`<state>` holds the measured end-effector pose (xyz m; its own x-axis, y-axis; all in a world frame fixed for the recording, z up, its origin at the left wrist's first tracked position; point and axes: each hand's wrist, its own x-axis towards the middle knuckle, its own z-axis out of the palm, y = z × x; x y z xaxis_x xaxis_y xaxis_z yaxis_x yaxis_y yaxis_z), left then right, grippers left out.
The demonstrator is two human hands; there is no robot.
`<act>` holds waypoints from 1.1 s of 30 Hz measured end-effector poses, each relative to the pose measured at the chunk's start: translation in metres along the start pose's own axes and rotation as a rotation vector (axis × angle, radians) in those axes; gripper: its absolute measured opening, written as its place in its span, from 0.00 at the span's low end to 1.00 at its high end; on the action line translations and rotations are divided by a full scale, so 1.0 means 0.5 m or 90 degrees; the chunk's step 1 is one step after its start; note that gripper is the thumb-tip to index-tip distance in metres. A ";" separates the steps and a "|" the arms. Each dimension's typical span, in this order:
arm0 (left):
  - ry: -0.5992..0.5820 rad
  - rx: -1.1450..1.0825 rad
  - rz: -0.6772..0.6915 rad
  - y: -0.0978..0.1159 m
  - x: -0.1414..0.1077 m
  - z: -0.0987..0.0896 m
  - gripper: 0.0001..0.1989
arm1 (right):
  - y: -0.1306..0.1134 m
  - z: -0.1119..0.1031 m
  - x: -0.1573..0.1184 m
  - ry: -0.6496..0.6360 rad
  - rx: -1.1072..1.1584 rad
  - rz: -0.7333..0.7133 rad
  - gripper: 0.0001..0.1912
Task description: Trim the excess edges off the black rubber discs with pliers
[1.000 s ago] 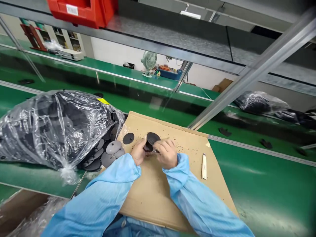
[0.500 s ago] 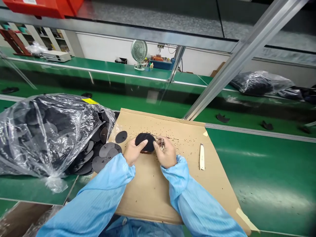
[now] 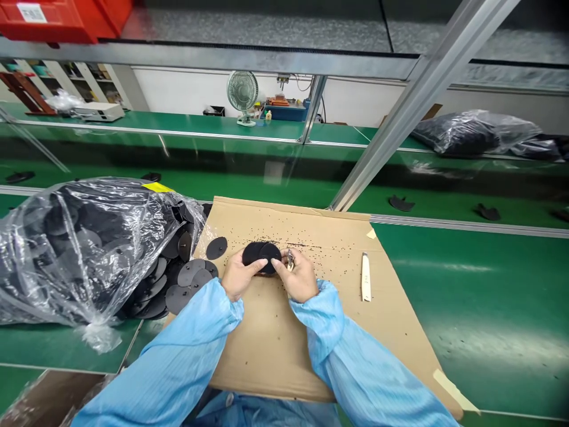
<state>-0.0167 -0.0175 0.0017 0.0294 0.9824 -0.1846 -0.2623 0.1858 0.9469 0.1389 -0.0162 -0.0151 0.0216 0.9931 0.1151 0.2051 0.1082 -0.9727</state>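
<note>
Several overlapping black discs (image 3: pixel 254 252) are held over the cardboard sheet (image 3: pixel 267 338). My left hand (image 3: pixel 237 276) grips their left side, thumb on top. My right hand (image 3: pixel 301 277) pinches the right edge of the uppermost disc (image 3: pixel 270 253) between thumb and finger. A small metal tool, perhaps nippers (image 3: pixel 290 260), is tucked in the same right hand; its full shape is hidden. Tiny black bits are scattered on the cardboard beyond my hands. A single black disc (image 3: pixel 216 248) lies to the left, near a pile of similar discs (image 3: pixel 189 281).
At left a clear plastic bag (image 3: pixel 84 237) full of black discs spills its contents onto the bench. A cream-handled cutter (image 3: pixel 365 277) lies on the cardboard's right side. A slanted metal post (image 3: pixel 400 130) rises behind, beside a moving-belt-like green surface (image 3: pixel 471 284).
The uppermost disc has shifted right and is more spread from the others. Both hands keep their grip in nearly the same place; the camera view has tilted slightly.
</note>
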 end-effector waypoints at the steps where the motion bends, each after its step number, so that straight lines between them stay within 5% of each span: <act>1: -0.005 0.003 -0.002 0.000 -0.001 0.000 0.23 | -0.001 0.000 -0.001 0.003 0.000 0.003 0.13; 12: -0.054 0.016 -0.021 0.004 -0.003 -0.007 0.19 | -0.025 -0.006 -0.001 -0.077 0.164 0.029 0.19; 20: -0.077 -0.002 -0.021 0.005 -0.006 -0.002 0.18 | -0.029 -0.003 0.002 -0.041 0.181 0.070 0.20; 27: -0.021 -0.195 -0.233 0.020 0.006 -0.011 0.20 | -0.038 0.010 -0.021 -0.084 0.120 -0.143 0.14; 33: -0.095 -0.197 -0.293 0.026 -0.001 -0.012 0.22 | -0.039 0.010 -0.029 -0.004 -0.057 -0.265 0.08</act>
<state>-0.0260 -0.0157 0.0127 0.3376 0.7978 -0.4996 -0.4597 0.6029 0.6521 0.1297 -0.0322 0.0014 -0.0867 0.8654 0.4935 0.2799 0.4966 -0.8216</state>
